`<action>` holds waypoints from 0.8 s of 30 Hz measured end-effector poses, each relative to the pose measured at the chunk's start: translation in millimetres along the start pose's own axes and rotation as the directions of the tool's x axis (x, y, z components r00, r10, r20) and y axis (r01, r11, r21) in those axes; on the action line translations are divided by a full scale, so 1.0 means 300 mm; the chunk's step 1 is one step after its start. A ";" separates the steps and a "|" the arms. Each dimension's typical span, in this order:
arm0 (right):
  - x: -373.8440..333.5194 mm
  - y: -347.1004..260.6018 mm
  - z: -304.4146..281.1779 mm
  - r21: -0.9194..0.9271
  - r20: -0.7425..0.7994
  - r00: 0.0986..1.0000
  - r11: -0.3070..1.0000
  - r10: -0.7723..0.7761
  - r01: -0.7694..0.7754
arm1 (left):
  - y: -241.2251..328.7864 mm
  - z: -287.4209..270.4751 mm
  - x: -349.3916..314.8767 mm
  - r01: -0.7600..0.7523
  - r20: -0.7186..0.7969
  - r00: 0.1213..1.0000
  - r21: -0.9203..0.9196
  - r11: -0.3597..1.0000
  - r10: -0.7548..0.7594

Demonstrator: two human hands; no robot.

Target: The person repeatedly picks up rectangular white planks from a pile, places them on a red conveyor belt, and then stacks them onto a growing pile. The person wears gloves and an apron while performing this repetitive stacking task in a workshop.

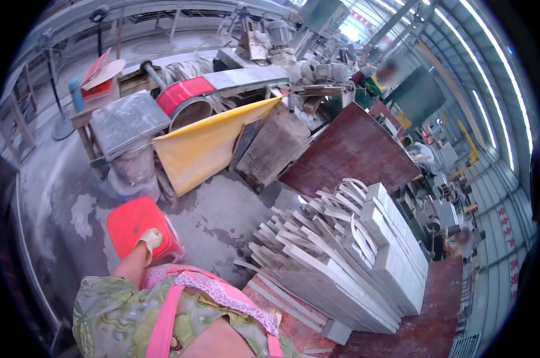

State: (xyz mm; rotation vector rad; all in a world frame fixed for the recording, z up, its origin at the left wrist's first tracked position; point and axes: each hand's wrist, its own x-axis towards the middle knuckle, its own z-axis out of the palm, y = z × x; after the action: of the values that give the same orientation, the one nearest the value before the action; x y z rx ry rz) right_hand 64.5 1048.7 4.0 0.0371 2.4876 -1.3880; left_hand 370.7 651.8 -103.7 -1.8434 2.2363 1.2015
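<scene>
Here's the red, round-cornered plastic stool [130, 224], low on the left, nearly square with no clear long axis, its broad face up to the camera, sides running off lower right. The left hand [150, 238] has its fingers curled tight on it; the right hand's fingers, can't tell. Beyond, patchy grey floor [222, 206], stacked pale slab strips [341, 262], a ribbed hall wall [488, 197].

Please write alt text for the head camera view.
A person's left hand, in a pale glove, grips the top of a red plastic stool or tub over a workshop floor. To the right are stacked pale strips; ahead, a yellow board and a dark red board.
</scene>
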 end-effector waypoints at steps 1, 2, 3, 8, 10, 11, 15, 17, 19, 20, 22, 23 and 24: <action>0.017 -0.076 0.038 0.010 0.019 1.000 1.000 -0.014 0.013 | -0.047 -0.012 0.056 -0.002 0.040 0.999 0.052 0.999 0.000; 0.042 -0.149 0.084 0.024 0.035 0.999 0.999 -0.032 0.031 | -0.090 -0.009 0.127 0.053 0.060 0.996 0.106 0.993 -0.060; 0.062 -0.209 0.121 0.047 0.043 0.998 0.998 -0.037 0.035 | -0.126 -0.002 0.204 0.072 0.047 0.996 0.109 0.991 -0.077; 0.195 -0.357 0.281 0.343 0.124 0.990 0.933 0.072 -0.111 | -0.039 -0.015 0.424 0.011 0.053 0.998 0.065 0.998 -0.015; 0.262 -0.371 0.317 0.338 0.181 0.974 0.921 0.139 -0.194 | 0.216 -0.118 0.369 -0.067 0.186 0.981 0.026 0.997 0.061; 0.295 -0.389 0.336 0.328 0.215 0.961 0.914 0.175 -0.240 | 0.286 -0.127 0.346 -0.080 0.125 0.988 -0.059 0.995 0.087; 0.477 -0.477 0.505 0.371 0.306 0.944 0.898 0.121 -0.236 | 0.400 -0.093 0.454 -0.114 0.045 0.987 -0.481 0.869 0.154; 0.599 -0.533 0.599 0.358 0.280 0.951 0.904 0.133 -0.232 | 0.864 -0.320 0.359 -0.234 0.073 0.956 -0.389 0.891 0.283; 0.727 -0.587 0.693 0.355 0.331 0.935 0.902 0.126 -0.246 | 1.272 -0.508 0.215 -0.551 -0.161 0.832 -0.346 0.759 0.531; 0.776 -0.642 0.727 0.311 0.368 0.921 0.917 0.126 -0.250 | 1.438 -0.577 0.165 -0.723 -0.251 0.688 -0.316 0.614 0.680; 0.882 -0.677 0.779 0.319 0.364 0.916 0.901 0.168 -0.293 | 1.764 -0.662 0.046 -0.931 -0.302 0.341 -0.242 0.275 0.890; 0.964 -0.631 0.814 0.341 0.366 0.909 0.880 0.200 -0.331 | 1.914 -0.746 -0.066 -0.907 -0.161 0.237 -0.391 0.158 0.958; 1.026 -0.667 0.858 0.301 0.411 0.896 0.903 0.168 -0.308 | 1.993 -0.774 -0.125 -0.922 -0.165 0.041 -0.386 -0.026 0.985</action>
State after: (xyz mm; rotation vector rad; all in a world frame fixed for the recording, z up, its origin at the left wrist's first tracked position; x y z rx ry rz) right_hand -201.0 690.0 -38.3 0.1398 1.8252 -1.5520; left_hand -15.6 565.5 402.4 0.4535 3.2984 1.8296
